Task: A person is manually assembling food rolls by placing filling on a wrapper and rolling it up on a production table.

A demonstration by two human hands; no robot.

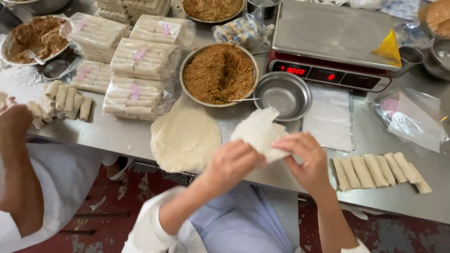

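Both hands meet over the near edge of the steel table. The left hand (pixel 233 161) has its fingers curled and pinching the lower edge of a thin white wrapper (pixel 259 132); the right hand (pixel 305 159) pinches the same sheet from the other side, thumb and fingertips pressed together on it. The wrapper hangs crumpled in the air between them, just above the table (pixel 122 136) edge and in front of the empty bowl (pixel 282 95).

It looks very light, limp and easily torn, probably a little tacky, so it seems best held by its edges with soft fingertips, not gripped in the middle.

Just left of the hands, a stack of round wrappers (pixel 185 136) lies flat, overhanging the near edge. Behind it a wide metal bowl of brown filling (pixel 219 72) stands heaped, with a spoon resting at its rim. The small steel bowl beside it holds nothing I can see. A scale (pixel 335 40) sits toward the far right. Bagged rolls (pixel 140 75) are piled at the far left, with another dish of filling (pixel 33 40) near the left corner. Finished rolls (pixel 379 171) lie in a row by the near right edge, and more (pixel 65 99) to the left, by another person's arm (pixel 16 154).
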